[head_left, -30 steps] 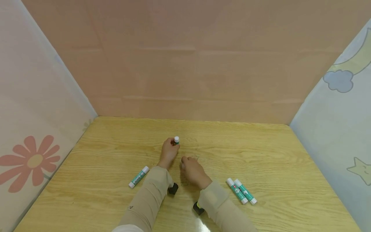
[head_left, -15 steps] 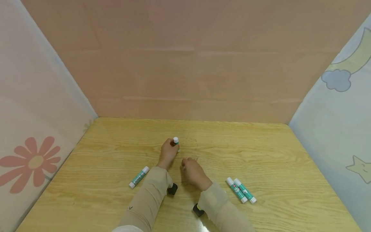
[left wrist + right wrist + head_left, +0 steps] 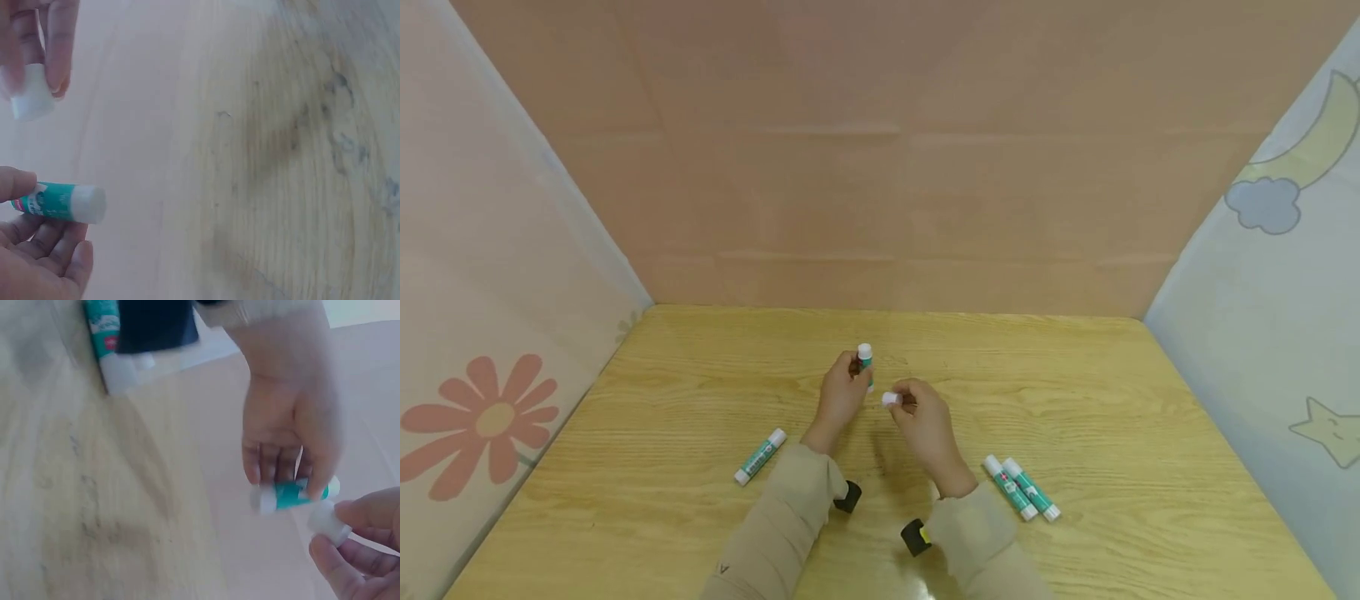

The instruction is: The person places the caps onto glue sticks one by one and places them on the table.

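My left hand (image 3: pixel 841 393) grips a green-and-white glue stick (image 3: pixel 55 203) between thumb and fingers. In the head view that stick stands roughly upright, its white end on top. Just to its right, my right hand (image 3: pixel 927 423) pinches a small white cap (image 3: pixel 891 399) by thumb and fingertips. The right wrist view also has the cap (image 3: pixel 328 523) close below the glue stick (image 3: pixel 294 495), and the left wrist view shows the two apart. My fingers cover part of the stick's label.
One glue stick (image 3: pixel 760 457) lies on the wooden table (image 3: pixel 647 400) left of my left sleeve. Two more glue sticks (image 3: pixel 1010 487) lie side by side, right of my right forearm. An upright tan panel (image 3: pixel 880 200) bounds the table's far edge.
My right hand has turned and moved slightly up and right, bringing the white cap into clear sight. The glue stick in my left hand has shifted a little to the right and up.
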Demonstrator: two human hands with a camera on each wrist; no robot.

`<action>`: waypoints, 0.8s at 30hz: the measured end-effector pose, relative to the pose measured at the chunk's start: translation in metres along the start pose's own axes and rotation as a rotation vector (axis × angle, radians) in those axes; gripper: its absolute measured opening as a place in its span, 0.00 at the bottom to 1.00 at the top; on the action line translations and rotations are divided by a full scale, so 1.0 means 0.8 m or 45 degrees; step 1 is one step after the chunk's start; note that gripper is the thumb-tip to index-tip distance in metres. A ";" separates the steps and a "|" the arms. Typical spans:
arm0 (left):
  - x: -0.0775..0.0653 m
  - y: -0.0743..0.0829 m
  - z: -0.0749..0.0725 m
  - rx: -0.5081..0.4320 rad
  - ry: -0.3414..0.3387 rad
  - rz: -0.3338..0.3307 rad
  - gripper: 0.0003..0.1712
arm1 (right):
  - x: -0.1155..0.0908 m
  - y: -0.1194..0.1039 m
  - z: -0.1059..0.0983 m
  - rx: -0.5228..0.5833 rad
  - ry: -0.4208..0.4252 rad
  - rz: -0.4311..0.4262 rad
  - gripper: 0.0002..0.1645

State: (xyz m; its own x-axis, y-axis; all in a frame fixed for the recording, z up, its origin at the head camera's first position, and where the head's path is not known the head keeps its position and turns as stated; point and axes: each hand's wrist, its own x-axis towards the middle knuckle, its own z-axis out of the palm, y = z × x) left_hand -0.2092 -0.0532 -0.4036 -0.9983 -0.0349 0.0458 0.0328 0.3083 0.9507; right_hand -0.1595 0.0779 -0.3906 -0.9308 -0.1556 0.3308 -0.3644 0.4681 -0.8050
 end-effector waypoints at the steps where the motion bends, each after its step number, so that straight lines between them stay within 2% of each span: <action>1: -0.002 0.002 -0.001 0.011 0.000 0.016 0.15 | 0.001 0.000 -0.003 0.030 0.015 0.012 0.10; 6: -0.016 0.007 -0.005 -0.054 -0.044 0.052 0.18 | 0.005 0.000 -0.010 0.091 0.050 0.010 0.09; 11: -0.031 0.005 -0.006 -0.230 -0.122 0.016 0.20 | 0.005 -0.006 -0.013 0.132 0.054 0.021 0.10; 14: -0.038 0.004 -0.007 -0.280 -0.137 0.004 0.19 | 0.004 -0.006 -0.013 0.142 0.045 0.027 0.10; 24: -0.042 0.006 -0.009 -0.373 -0.150 -0.002 0.19 | 0.005 -0.008 -0.013 0.172 0.055 0.047 0.12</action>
State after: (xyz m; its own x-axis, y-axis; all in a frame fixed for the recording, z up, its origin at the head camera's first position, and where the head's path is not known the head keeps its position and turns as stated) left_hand -0.1751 -0.0575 -0.3980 -0.9965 0.0803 0.0250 0.0267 0.0207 0.9994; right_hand -0.1608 0.0836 -0.3788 -0.9426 -0.1012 0.3181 -0.3330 0.3513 -0.8750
